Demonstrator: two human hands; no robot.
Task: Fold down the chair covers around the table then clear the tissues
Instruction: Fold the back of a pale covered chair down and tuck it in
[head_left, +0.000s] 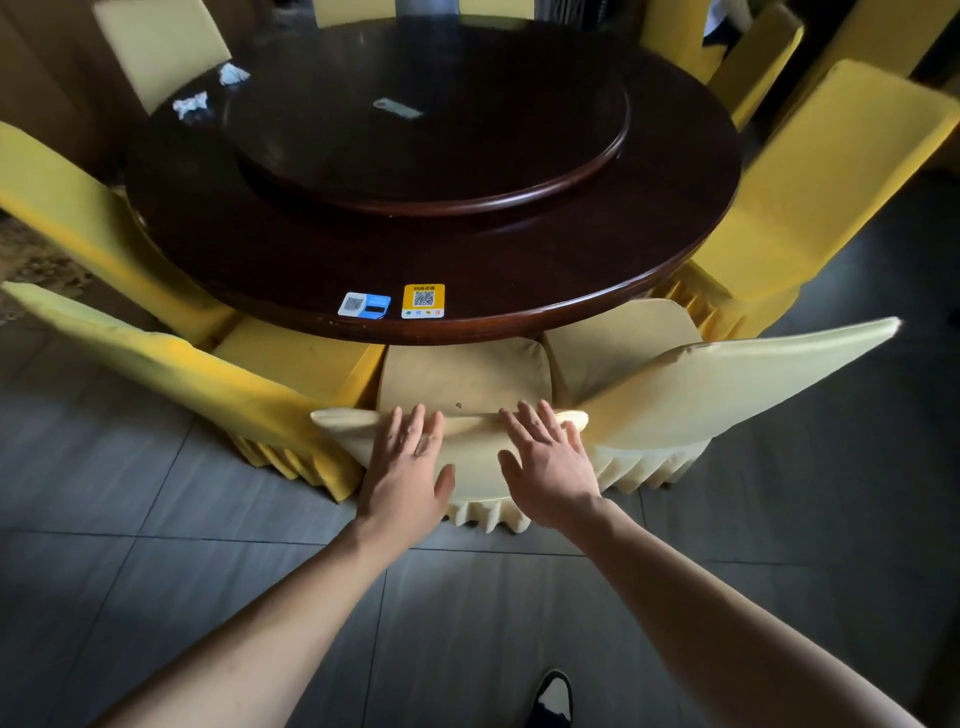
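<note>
**Both hands flat on the nearest chair back; the cover step is in hand, the tissues wait**

The person stands behind the pale yellow chair cover (470, 457) of the seat pushed in closest to the round dark wooden table (291, 244). The left hand (408, 467) and the right hand (550, 467) lie side by side on the top of the chair back, fingers straight and spread, palms on the cloth. Neither hand grips or pinches anything; they only press or rest on the fabric.

Judging by this, the work is at the first part of the task: the chair covers. Brighter yellow covered chairs stand to the left (171, 364) and to the right (810, 182), with more around the far side. Whether those are already folded down cannot be told from here.

The next move likely calls for taking hold of the cloth at the top edge, since flat palms alone cannot fold it, and then working round the table chair by chair.

Two crumpled white tissues (191, 104) and (232, 74) lie on the far left rim of the table, just beside the raised lazy Susan (431, 197) and well apart from the hands. They look untouched and belong to the last step. Two QR code stickers (395, 304) sit on the near table edge.
</note>
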